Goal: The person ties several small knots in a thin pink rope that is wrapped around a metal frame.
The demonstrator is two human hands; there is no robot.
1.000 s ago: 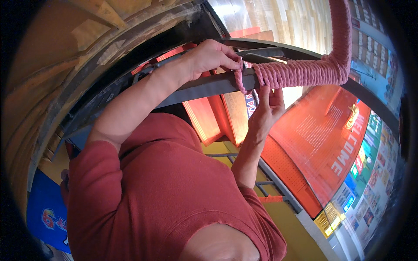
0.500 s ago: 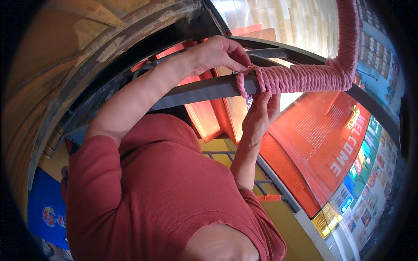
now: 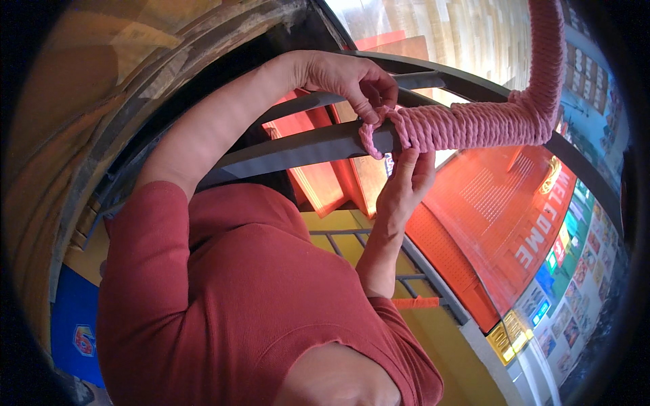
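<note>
Thick pink rope point(image 3: 467, 127) is wound in tight coils around a dark metal bar point(image 3: 284, 152). At the winding's left end, a loose loop of the rope hangs across the bare bar. From above, my left hand point(image 3: 349, 80) is bent over the bar, its thumb and fingers closed on the rope by that loop. My right hand point(image 3: 406, 179) comes from below, thumb and fingertips pinched together at the underside of the last coils. The fingertips of both hands are partly hidden by the rope and bar.
Rope-covered railing point(image 3: 546, 54) rises at the upper right. Curved wooden panels point(image 3: 88, 101) stand on the left. Beyond the bar are a red perforated panel point(image 3: 474, 210) and lit signs. A grey metal ladder-like frame point(image 3: 406, 277) with an orange-wrapped rung is below my right arm.
My left hand has shifted a little, its thumb now lower and pressed to the rope near the loop. The loop sits slightly further left. My right hand stays beneath the coils.
</note>
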